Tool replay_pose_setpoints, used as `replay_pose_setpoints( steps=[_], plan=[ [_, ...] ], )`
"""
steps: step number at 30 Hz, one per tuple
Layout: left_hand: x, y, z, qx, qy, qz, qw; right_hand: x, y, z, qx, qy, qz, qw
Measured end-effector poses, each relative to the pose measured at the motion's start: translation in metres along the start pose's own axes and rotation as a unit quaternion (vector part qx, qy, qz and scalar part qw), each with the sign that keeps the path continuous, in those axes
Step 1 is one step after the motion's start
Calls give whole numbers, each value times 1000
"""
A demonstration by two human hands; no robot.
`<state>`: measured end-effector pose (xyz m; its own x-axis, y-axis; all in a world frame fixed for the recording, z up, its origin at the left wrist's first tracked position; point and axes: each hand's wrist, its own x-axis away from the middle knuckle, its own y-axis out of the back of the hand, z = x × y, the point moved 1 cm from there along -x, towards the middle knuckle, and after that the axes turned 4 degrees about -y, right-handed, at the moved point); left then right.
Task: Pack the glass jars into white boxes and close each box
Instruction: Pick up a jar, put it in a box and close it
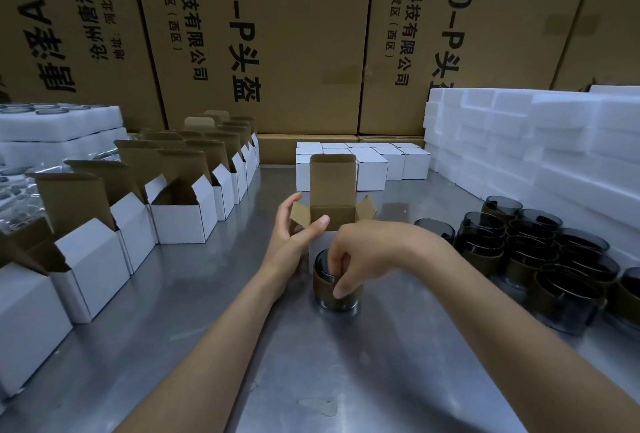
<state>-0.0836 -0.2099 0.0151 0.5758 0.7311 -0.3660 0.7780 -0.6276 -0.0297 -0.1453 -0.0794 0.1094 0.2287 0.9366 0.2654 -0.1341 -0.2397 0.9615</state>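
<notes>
A jar stands before the open box, more jars to the right.

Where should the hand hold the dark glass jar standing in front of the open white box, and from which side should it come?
Best at the rim, from above. The jar stands upright with its mouth open, so fingers can go inside and the thumb outside, as the right hand pinches it now. The box, steadied by the left hand, also opens upward, so a top grip probably lowers straight in.
</notes>
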Motion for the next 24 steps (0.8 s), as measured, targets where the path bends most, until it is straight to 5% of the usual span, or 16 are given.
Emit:
replay_pose_setpoints(
  steps=[6, 9, 13, 16, 24],
  plan=[
    [0, -2, -2, 22, -8, 4, 1000, 13, 29, -18, -123, 44, -105, 986],
    [-1, -1, -2, 30, -3, 15, 999, 21, 45, -30, -277, 83, -232, 929],
    [-1, -1, -2, 30, 9, 26, 999, -2, 31, -34, -134, 21, -408, 903],
    [0, -2, -2, 34, 2, 28, 999, -24, 11, -35, -6, -13, -376, 926],
    [1, -3, -2, 40, 4, 45, 998, -42, -10, -46, 49, 11, -268, 962]
  ],
)
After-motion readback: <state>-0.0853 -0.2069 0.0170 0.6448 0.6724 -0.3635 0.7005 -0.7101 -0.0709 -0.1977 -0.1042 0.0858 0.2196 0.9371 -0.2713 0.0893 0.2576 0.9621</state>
